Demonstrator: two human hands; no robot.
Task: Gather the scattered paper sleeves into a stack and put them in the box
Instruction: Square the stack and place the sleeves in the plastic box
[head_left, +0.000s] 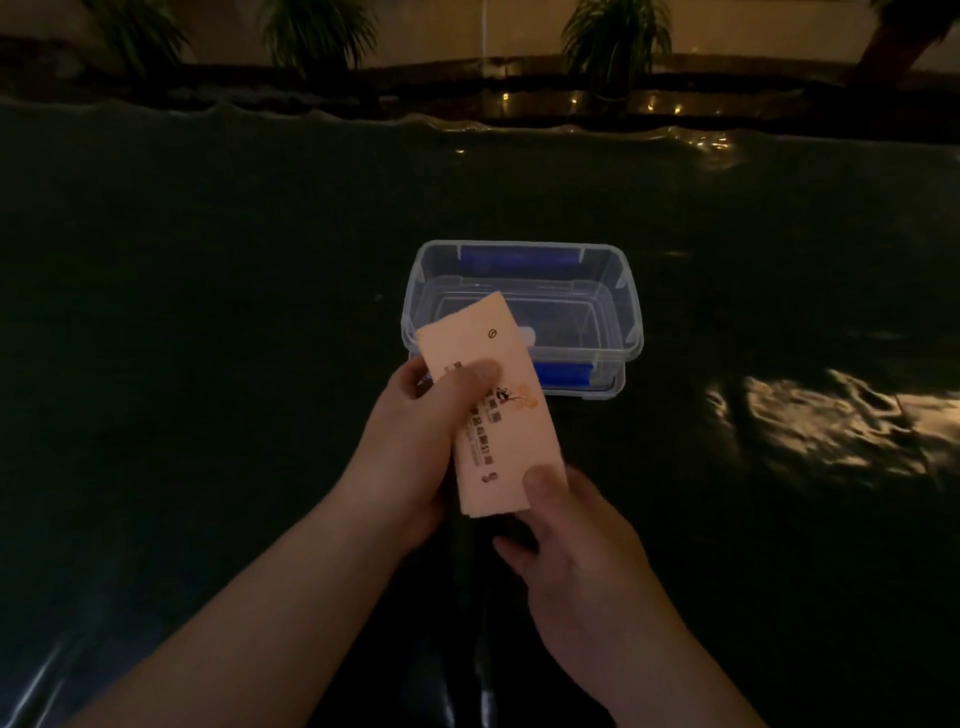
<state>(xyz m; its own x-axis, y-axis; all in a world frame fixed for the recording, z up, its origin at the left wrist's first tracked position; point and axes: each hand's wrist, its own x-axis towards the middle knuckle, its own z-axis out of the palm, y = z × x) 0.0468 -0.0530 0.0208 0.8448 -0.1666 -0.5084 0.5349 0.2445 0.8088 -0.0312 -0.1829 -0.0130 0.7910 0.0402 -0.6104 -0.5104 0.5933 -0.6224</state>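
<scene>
Stack of paper sleeves (491, 410) is held closed-fisted by left hand (415, 457) at mid-length and pinched at the near end by right hand (566, 540), just near of the open clear box (618, 291); gathering looks done, forward lowering needed next.

Print on the paper sleeves (493, 410) is illegible

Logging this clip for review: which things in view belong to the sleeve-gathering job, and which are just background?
Part of the job:
- stack of paper sleeves, gripped by both hands
- left hand
- right hand
- clear plastic box, open

Just there:
- dark table cover
- potted plants along the far ledge
- small lights
</scene>
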